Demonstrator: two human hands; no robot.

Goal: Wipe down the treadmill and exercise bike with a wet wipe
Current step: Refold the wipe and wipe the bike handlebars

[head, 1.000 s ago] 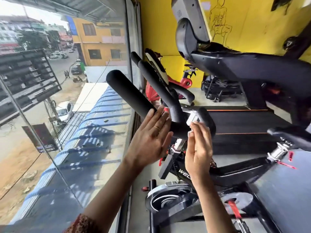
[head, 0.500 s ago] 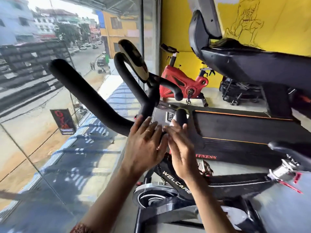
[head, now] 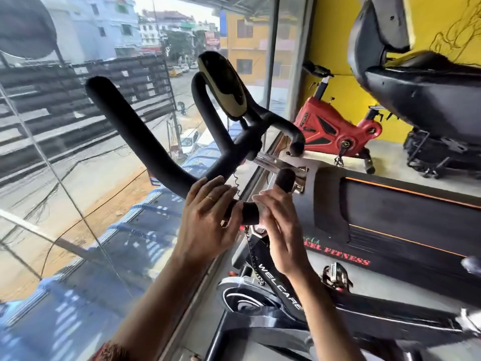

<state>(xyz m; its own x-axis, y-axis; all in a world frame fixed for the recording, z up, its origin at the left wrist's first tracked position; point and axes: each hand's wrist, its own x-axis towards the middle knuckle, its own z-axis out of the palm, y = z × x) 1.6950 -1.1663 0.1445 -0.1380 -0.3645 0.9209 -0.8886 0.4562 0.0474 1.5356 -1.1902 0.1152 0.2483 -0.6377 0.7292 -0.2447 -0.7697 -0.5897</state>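
The black exercise bike (head: 282, 291), marked WELCARE, stands right in front of me, its foam handlebar (head: 145, 142) curving up to the left and a console (head: 223, 87) above it. My left hand (head: 208, 222) lies on the near bend of the handlebar with its fingers fairly straight. My right hand (head: 281, 230) presses against the same bend from the right, seen from the back with fingers extended. No wet wipe shows; the right palm is hidden. The treadmill (head: 390, 217) lies just right of the bike.
A glass window wall (head: 78, 204) runs close along the left, with the street below. A red exercise bike (head: 333, 126) stands by the yellow wall at the back. The treadmill's raised console (head: 416, 87) looms at the upper right. The bike's pedal (head: 337, 277) sticks out low on the right.
My view has swung left and closer to the handlebar. Both hands have slid along the near bend, staying on it; the white wipe seen at my right fingers a second ago no longer shows.
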